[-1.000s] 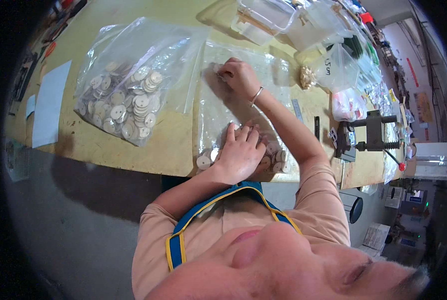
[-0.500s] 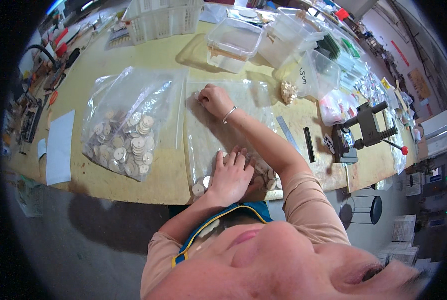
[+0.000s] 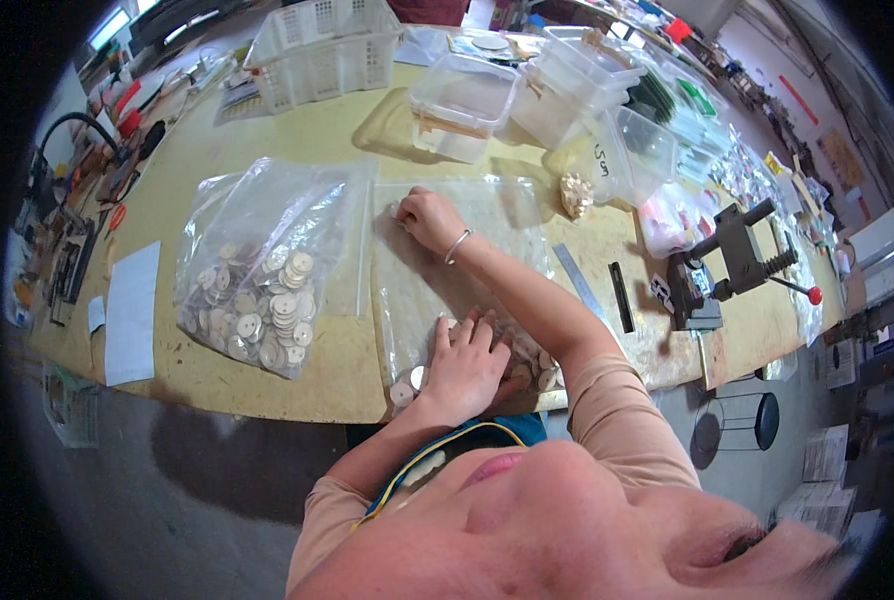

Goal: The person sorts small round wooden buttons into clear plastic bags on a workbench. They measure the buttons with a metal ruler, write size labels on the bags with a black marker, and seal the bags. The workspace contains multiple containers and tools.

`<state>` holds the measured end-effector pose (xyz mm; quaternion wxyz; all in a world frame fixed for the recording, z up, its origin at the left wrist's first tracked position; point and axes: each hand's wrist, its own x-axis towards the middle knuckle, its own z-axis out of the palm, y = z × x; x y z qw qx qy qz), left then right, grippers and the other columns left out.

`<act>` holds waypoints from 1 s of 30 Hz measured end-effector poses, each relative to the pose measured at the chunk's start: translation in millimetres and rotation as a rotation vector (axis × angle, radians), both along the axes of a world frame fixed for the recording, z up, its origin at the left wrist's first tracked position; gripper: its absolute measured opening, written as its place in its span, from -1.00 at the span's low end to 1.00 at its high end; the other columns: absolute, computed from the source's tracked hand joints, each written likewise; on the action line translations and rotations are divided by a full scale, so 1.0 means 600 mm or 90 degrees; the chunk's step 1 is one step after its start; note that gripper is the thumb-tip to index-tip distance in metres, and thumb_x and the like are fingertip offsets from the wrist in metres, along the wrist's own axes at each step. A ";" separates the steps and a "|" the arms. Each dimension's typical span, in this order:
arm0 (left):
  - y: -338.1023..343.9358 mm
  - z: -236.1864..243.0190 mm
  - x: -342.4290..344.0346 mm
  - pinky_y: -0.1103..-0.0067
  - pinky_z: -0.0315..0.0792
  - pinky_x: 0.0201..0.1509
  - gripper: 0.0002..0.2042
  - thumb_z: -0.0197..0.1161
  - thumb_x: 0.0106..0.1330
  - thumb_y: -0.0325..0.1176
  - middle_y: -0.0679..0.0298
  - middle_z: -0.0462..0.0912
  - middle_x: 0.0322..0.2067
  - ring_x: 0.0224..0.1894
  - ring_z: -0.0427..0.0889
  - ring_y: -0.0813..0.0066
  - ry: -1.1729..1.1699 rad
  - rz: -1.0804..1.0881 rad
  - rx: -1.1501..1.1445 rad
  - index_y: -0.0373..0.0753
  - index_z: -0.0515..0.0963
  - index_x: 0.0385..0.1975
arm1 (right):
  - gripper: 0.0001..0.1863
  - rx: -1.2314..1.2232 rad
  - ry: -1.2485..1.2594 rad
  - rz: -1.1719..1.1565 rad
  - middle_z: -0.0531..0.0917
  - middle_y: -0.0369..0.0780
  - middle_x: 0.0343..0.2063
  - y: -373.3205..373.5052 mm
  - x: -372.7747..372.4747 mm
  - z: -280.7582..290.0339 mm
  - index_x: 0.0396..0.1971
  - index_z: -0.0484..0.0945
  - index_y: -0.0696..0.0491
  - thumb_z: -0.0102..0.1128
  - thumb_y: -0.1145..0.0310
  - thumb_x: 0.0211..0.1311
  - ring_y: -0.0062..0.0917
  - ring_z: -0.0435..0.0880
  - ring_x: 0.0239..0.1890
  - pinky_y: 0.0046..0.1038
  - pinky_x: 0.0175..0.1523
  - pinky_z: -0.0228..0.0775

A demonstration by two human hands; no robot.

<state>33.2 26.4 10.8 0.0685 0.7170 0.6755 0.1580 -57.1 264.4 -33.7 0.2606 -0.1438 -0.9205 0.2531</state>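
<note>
A clear plastic bag (image 3: pixel 507 210) lies flat in front of me, pale holed discs (image 3: pixel 541 372) gathered along its near end. My left hand (image 3: pixel 467 365) rests spread over that end, fingers apart on the discs. My right hand (image 3: pixel 429 218) is at the bag's far left part, its fingers curled in a pinch; I cannot make out what they grip. A second clear bag (image 3: pixel 252 300), with several similar discs inside, lies to the left.
A white paper sheet (image 3: pixel 129 315) lies left. Behind are a white basket (image 3: pixel 322 50), plastic containers (image 3: pixel 462 105) and a bag of beige pieces (image 3: pixel 577 195). A steel ruler (image 3: pixel 582 280), black bar (image 3: pixel 621 298) and metal press (image 3: pixel 737 260) stand or lie right. A stool (image 3: pixel 765 420) is below.
The view has shifted, so the table appears lower and more of its back shows. My hands keep about the same places on the bag.
</note>
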 end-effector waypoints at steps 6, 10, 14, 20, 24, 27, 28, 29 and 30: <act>-0.002 -0.003 0.001 -0.17 0.00 0.43 -0.43 0.24 0.31 0.08 -0.06 0.34 0.35 0.47 0.20 -0.02 -0.012 0.003 0.005 -0.22 0.53 0.16 | -0.89 0.028 -0.013 0.005 0.65 -0.07 -0.33 -0.010 -0.003 0.001 -0.46 0.70 0.07 0.19 0.50 0.04 -0.08 0.66 -0.26 -0.18 -0.09 0.53; 0.001 0.000 0.003 -0.17 -0.02 0.43 -0.42 0.22 0.32 0.09 -0.07 0.35 0.34 0.47 0.20 -0.04 -0.007 -0.003 0.002 -0.21 0.52 0.18 | -0.86 0.003 -0.021 -0.016 0.68 -0.09 -0.34 -0.005 -0.001 -0.015 -0.43 0.74 0.04 0.21 0.49 0.04 -0.12 0.68 -0.22 -0.21 -0.09 0.54; 0.002 -0.007 0.002 -0.17 -0.01 0.43 -0.42 0.21 0.32 0.09 -0.07 0.36 0.33 0.47 0.20 -0.03 0.033 -0.007 -0.002 -0.21 0.51 0.20 | -0.88 0.037 -0.018 -0.004 0.68 -0.09 -0.34 0.003 -0.006 -0.013 -0.45 0.72 0.05 0.22 0.48 0.04 -0.13 0.67 -0.23 -0.21 -0.10 0.54; 0.005 0.002 0.001 -0.14 -0.01 0.43 -0.43 0.20 0.32 0.06 -0.04 0.36 0.34 0.47 0.19 0.01 0.025 0.009 0.030 -0.18 0.50 0.21 | -0.88 0.000 -0.011 -0.001 0.66 -0.05 -0.31 -0.002 -0.008 0.009 -0.47 0.70 0.06 0.20 0.48 0.01 -0.07 0.66 -0.23 -0.16 -0.08 0.52; -0.003 -0.010 0.007 -0.13 -0.01 0.43 -0.47 0.23 0.30 0.01 -0.05 0.36 0.34 0.46 0.22 0.01 0.025 0.008 0.028 -0.20 0.53 0.16 | -0.89 0.002 -0.015 -0.008 0.66 -0.05 -0.33 -0.007 -0.008 -0.019 -0.49 0.70 0.07 0.21 0.47 -0.01 -0.04 0.65 -0.25 -0.15 -0.11 0.52; 0.005 0.001 0.004 -0.12 0.01 0.43 -0.50 0.23 0.28 -0.02 -0.05 0.37 0.33 0.44 0.24 0.00 0.061 -0.012 -0.039 -0.21 0.56 0.12 | -0.89 0.002 -0.003 -0.027 0.66 -0.02 -0.33 0.013 -0.010 -0.041 -0.50 0.71 0.06 0.20 0.47 -0.03 -0.02 0.65 -0.27 -0.15 -0.14 0.52; 0.003 0.002 0.004 -0.12 0.02 0.42 -0.51 0.23 0.28 -0.02 -0.05 0.37 0.32 0.43 0.26 0.00 0.066 -0.011 -0.079 -0.21 0.57 0.10 | -0.88 0.007 -0.011 -0.058 0.67 -0.03 -0.33 -0.010 -0.009 -0.021 -0.49 0.72 0.05 0.21 0.47 -0.03 -0.03 0.65 -0.27 -0.14 -0.14 0.53; 0.013 -0.005 -0.002 -0.13 0.03 0.41 -0.47 0.22 0.30 0.03 -0.05 0.39 0.31 0.43 0.26 -0.01 0.038 -0.002 0.057 -0.21 0.56 0.13 | -0.88 0.009 -0.002 -0.041 0.67 -0.04 -0.33 -0.004 -0.012 -0.015 -0.49 0.71 0.05 0.21 0.46 -0.03 -0.04 0.66 -0.27 -0.14 -0.14 0.53; 0.011 -0.007 0.000 -0.13 0.03 0.41 -0.46 0.21 0.30 0.05 -0.05 0.39 0.31 0.43 0.26 -0.01 0.024 0.002 0.050 -0.21 0.55 0.15 | -0.89 0.011 0.007 -0.024 0.67 -0.05 -0.33 0.000 -0.014 -0.010 -0.49 0.71 0.05 0.21 0.46 -0.02 -0.05 0.66 -0.27 -0.14 -0.13 0.54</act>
